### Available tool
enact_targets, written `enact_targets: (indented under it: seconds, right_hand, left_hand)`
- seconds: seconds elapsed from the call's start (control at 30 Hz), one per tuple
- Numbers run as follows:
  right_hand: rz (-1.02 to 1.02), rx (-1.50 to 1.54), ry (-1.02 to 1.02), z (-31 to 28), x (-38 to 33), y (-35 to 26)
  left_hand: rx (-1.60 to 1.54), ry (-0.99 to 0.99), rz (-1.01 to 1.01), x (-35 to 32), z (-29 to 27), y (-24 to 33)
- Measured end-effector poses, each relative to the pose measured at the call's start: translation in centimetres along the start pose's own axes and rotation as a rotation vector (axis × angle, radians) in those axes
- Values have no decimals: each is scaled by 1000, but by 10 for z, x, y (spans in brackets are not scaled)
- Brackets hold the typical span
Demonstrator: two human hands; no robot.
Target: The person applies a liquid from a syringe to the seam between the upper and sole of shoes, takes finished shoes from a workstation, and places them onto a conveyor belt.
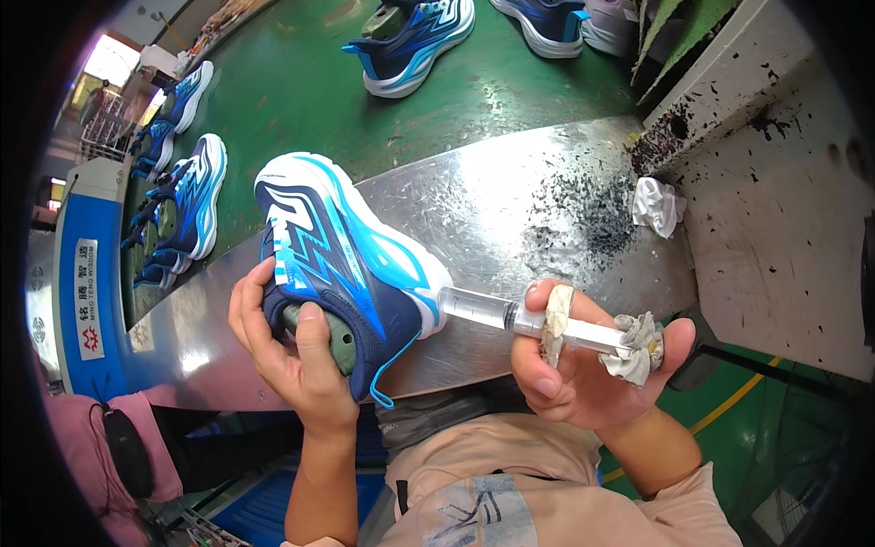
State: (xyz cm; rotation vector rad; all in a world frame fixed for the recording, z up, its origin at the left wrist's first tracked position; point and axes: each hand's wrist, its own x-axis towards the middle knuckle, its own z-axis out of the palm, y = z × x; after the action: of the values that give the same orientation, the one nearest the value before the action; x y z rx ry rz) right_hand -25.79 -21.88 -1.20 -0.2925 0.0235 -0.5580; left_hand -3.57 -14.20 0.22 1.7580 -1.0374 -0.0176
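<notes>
Blue shoe in left grip, syringe in right grip

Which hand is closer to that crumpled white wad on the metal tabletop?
Right. The right hand, holding the syringe, is lower in the picture than the wad and slightly left of it; the left hand, on the shoe, is much farther left.

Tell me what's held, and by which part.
Left hand: blue and white shoe, at its opening. Right hand: clear plastic syringe, by wrapped flange and plunger end.
</notes>
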Motion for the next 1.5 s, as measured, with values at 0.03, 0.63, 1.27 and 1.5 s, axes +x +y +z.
enact_targets:
  seconds: [0.03,0.63,1.27,1.5]
  right_hand:
    - [1,-15,0,0,0,-1]
    - [-219,-831,500,-11,-53,-22]
    - [-58,-259,58,22,-3,5]
    - [7,-348,152,23,6,5]
  left_hand:
    - [6,-6,5,1,1,0]
    - [59,-17,51,9,9,10]
    - [77,-9,70,6,3,9]
    - [72,-8,71,5,2,7]
